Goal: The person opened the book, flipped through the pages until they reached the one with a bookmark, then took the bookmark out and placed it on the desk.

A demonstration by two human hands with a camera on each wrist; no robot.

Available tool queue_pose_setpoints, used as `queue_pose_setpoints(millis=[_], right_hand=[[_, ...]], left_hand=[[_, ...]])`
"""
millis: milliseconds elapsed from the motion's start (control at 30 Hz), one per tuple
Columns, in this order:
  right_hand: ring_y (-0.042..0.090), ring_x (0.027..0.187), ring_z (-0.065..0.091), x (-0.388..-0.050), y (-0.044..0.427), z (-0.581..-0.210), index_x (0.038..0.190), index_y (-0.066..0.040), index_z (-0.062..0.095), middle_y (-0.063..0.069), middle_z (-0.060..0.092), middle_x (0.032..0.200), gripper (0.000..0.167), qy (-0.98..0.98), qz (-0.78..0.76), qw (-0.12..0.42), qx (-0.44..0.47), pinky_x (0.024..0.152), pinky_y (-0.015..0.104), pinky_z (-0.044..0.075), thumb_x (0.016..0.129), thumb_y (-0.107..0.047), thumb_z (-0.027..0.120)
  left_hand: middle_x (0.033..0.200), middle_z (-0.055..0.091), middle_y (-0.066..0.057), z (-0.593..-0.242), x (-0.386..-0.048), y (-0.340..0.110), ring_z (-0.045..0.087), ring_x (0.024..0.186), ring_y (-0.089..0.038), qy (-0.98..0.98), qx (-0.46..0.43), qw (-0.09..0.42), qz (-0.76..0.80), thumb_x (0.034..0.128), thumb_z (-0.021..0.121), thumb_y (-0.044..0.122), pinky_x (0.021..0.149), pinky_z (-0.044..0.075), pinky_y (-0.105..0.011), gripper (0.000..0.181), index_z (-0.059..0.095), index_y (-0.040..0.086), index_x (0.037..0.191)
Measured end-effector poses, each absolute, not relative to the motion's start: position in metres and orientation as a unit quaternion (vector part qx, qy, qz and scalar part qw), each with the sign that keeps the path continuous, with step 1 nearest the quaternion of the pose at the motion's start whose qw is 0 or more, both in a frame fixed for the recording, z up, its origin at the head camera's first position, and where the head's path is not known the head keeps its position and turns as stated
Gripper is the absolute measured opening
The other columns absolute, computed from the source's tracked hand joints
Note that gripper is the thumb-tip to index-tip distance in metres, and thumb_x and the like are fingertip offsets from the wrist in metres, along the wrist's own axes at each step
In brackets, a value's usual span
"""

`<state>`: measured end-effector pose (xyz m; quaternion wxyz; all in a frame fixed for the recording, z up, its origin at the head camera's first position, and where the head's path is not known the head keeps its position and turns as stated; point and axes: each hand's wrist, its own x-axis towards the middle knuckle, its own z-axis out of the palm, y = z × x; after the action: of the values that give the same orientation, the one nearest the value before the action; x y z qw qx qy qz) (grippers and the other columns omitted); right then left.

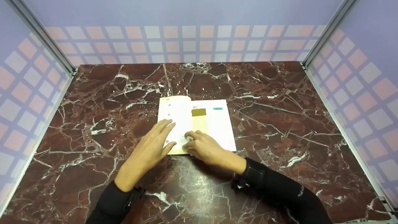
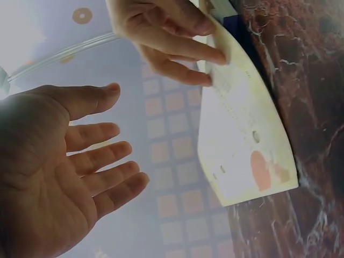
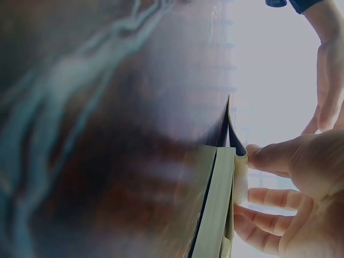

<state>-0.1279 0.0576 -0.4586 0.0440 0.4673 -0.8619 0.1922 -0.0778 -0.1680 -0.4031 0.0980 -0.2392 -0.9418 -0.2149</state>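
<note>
An open book (image 1: 221,130) lies on the marbled table, its left page bowed up slightly at the outer side. The right-hand page bears a yellow panel with an olive top and a small teal label. My left hand (image 1: 152,141) hovers over the left page, fingers spread; the left wrist view shows its palm apart from the paper. My right hand (image 1: 206,147) touches the left page beside the fold with its fingertips and thumb. From the right wrist, the thick page block (image 3: 215,209) appears edge-on, with the thumb and fingers against the cover-side page near the spine.
The dark red table (image 1: 279,124) with white veins spreads around the book on all sides. Pale purple panels with pink and white squares (image 1: 189,32) stand at the back and both sides, joined by metal corner posts (image 1: 326,34).
</note>
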Motion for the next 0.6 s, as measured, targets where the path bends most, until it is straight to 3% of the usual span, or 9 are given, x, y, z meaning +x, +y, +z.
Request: queue_pose_setpoints(millis=[300,600], right_hand=[[0.026,0.101,0.064,-0.128,0.058,-0.460,0.109,-0.012,0.081,0.013,0.065,0.130,0.017,-0.862,0.184,0.047,0.469,0.088,0.034,0.058,0.093,-0.013,0.075],[0.028,0.105,0.064,-0.129,0.059,-0.459,0.111,-0.012,0.080,0.013,0.063,0.132,0.018,-0.861,0.198,0.036,0.467,0.093,0.036,0.057,0.094,-0.012,0.074]], left_hand=[[0.159,0.035,-0.029,-0.427,-0.090,-0.165,0.034,0.147,-0.046,-0.953,-0.233,-0.005,-0.191,0.0948,0.075,0.016,0.119,0.032,-0.059,0.068,0.044,-0.008,0.150],[0.161,0.031,-0.029,-0.445,-0.092,-0.169,0.029,0.148,-0.048,-0.954,-0.225,-0.048,-0.194,0.0939,0.076,0.015,0.117,0.033,-0.062,0.068,0.045,-0.006,0.150]])
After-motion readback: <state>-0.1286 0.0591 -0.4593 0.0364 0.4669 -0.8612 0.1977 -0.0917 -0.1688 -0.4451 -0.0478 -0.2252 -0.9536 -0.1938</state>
